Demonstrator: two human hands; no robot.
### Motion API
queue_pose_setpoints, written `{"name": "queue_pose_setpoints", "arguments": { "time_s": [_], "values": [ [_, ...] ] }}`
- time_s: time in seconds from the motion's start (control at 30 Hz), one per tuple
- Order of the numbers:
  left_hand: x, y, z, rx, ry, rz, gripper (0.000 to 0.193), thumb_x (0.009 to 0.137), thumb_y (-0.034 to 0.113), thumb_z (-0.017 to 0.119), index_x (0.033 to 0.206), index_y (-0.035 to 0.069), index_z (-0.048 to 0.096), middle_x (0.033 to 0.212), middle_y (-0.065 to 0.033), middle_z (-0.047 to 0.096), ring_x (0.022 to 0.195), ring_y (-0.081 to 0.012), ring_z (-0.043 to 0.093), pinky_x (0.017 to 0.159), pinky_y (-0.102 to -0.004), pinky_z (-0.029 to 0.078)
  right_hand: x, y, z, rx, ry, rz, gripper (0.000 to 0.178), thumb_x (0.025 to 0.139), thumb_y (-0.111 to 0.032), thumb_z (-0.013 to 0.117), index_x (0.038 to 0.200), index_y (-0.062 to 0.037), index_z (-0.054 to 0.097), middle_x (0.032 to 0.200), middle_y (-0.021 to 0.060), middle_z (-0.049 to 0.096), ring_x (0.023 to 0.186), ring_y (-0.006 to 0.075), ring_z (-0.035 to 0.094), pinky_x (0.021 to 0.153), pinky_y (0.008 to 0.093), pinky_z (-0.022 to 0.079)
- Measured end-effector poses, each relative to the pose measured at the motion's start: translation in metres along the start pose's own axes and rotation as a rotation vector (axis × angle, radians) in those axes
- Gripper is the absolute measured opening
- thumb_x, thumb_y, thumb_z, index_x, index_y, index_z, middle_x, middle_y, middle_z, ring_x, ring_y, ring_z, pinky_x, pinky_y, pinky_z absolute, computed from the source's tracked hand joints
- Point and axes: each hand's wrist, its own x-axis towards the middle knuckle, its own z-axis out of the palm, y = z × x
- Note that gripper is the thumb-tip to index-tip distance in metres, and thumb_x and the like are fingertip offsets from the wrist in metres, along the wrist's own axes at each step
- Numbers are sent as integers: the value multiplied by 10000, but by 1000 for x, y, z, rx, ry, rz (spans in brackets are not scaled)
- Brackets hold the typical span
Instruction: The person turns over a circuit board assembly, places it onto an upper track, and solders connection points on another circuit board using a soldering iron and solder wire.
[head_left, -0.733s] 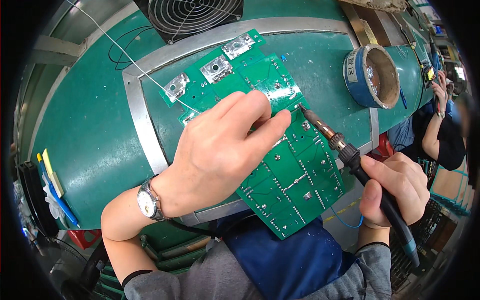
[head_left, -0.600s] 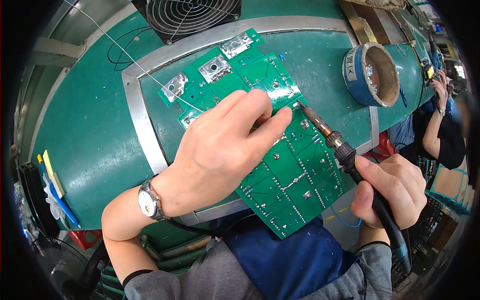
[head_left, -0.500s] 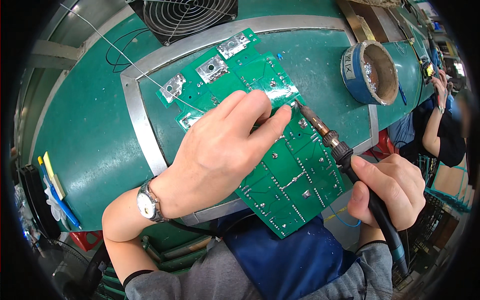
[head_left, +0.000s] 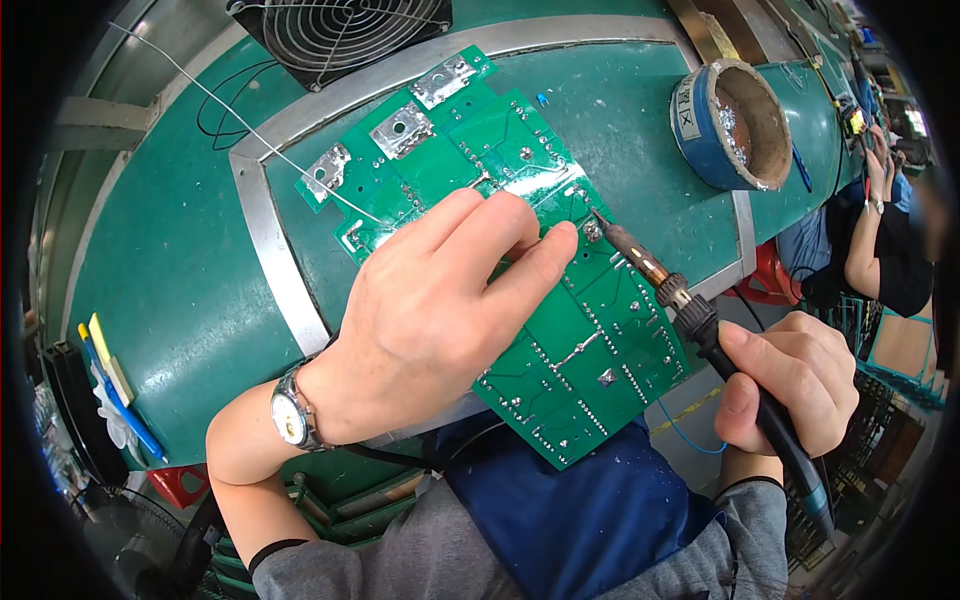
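A green circuit board (head_left: 625, 325) lies solder side up, its far part over the bench and its near end above my apron. My left hand (head_left: 440, 290), wearing a silver watch (head_left: 291, 413), is over the board's middle with thumb and fingers pinched. Into it runs a thin solder wire (head_left: 245, 122) from the upper left; the wire's working end is hidden by the fingers. My right hand (head_left: 795, 375) grips the black handle of a soldering iron (head_left: 692, 318). Its tip is at the board's right edge, beside a round solder joint (head_left: 592, 231); contact cannot be made out.
A blue round pot (head_left: 705, 130) with solder bits inside stands at the right. At the back is a black fan (head_left: 345, 35). A metal frame (head_left: 275, 250) borders the work area. Pens (head_left: 120, 390) lie far left. Another person (head_left: 885, 240) works at the far right.
The iron's tip has shifted along the board's right edge toward the round solder joint. My left fingertips have drawn slightly nearer to me, widening their gap from the tip. The view has shifted a little.
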Motion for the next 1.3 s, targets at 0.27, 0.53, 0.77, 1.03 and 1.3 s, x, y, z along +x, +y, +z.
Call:
{"name": "queue_pose_setpoints", "arguments": {
  "time_s": [0.27,0.53,0.77,1.03,1.3],
  "values": [
    [2,1,4,11,-34,9,436,667,-65,681,1085,56,700,842,-55,531,689,-188,541,555,-284,456,3,-8,1,-74,-76,-19,219,690,-54,742,876,55,705,584,39,558,432,140,505,376,248,378],
    [0,6,0,44,-5,63,460,624,-60,675,1071,43,704,835,-60,559,677,-185,546,548,-287,457,-14,-18,-14,-112,10,174,276,847,-275,679,813,-2,700,572,40,577,450,170,507,447,272,380],
    [-6,6,7,16,-47,65,453,625,-40,681,1068,52,708,845,-57,562,706,-185,556,565,-288,462,-18,-7,-10,-11,-57,88,225,798,-183,707,865,32,697,589,47,584,437,150,511,407,256,383],
    [4,11,8,-7,-115,60,447,652,-31,663,1090,53,700,881,-71,564,736,-201,568,595,-302,477,-15,-12,-11,-80,-76,-28,204,737,-112,746,863,45,714,586,33,552,436,121,505,358,230,375],
    [-4,18,10,74,-46,147,428,593,25,653,1015,41,722,828,-47,563,683,-183,558,554,-291,459,-27,-15,-27,-45,-89,37,188,784,-132,723,854,41,696,596,33,580,443,118,507,369,228,363]
  ]
}}
